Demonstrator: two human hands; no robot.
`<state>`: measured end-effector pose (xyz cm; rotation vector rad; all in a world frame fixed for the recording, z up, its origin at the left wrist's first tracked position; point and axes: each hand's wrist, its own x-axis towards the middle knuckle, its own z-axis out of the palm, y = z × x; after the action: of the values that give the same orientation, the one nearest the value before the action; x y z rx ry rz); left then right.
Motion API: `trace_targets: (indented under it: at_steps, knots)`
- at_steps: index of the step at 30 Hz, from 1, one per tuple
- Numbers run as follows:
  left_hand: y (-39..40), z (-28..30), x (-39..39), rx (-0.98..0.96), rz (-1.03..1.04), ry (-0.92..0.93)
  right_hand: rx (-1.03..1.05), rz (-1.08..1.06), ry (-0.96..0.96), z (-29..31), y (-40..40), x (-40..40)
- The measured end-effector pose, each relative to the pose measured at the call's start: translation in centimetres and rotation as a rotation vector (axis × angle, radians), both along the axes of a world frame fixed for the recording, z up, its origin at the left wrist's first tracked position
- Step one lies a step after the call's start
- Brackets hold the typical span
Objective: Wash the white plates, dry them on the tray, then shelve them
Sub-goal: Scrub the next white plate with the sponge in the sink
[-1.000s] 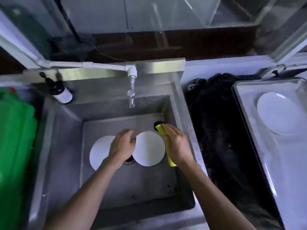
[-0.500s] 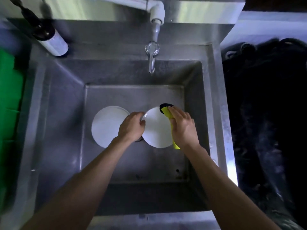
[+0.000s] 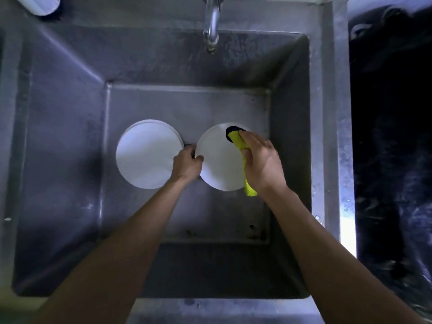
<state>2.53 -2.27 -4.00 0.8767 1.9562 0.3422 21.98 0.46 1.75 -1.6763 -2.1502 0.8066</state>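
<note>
Two white plates are in the steel sink (image 3: pixel 70 113). The left plate (image 3: pixel 147 155) lies flat on the sink floor. My left hand (image 3: pixel 187 164) grips the left rim of the right plate (image 3: pixel 219 160), holding it over the sink bottom. My right hand (image 3: pixel 261 160) presses a yellow sponge with a dark pad (image 3: pixel 236 139) against the right side of that plate. The sponge's lower end sticks out below my palm.
The tap spout (image 3: pixel 211 31) hangs over the back of the sink with no water visible. A white bottle (image 3: pixel 41 4) stands at the back left corner. A dark, shaggy mass (image 3: pixel 392 136) lies right of the sink rim.
The view has tilted down and closer over the sink. My hands stay on the right plate and sponge; the sponge sits further onto the plate face than before.
</note>
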Motion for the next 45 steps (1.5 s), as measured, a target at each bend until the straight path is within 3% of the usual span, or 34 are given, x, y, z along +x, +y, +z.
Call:
trace_targets:
  at_steps: [11,20,35,42,45]
  knots:
    - [-1.1,-2.8,1.2,0.114,0.201,0.055,-0.02,0.04,-0.006,-0.7,-1.6,0.9]
    - [-1.2,-3.4,1.4,0.098,0.21,0.08,-0.04,0.072,-0.036,-1.7,-2.3,0.9]
    - [-3.2,-0.9,1.7,-0.063,0.356,-0.101,-0.056,0.016,-0.056,0.6,-4.3,2.2]
    - [-3.9,0.0,0.1,-0.098,0.381,-0.269,-0.067,-0.012,-0.037,2.7,-5.3,2.2]
    - [-4.2,3.4,0.4,-0.1,0.407,-0.345,-0.076,-0.017,-0.045,3.5,-5.6,2.0]
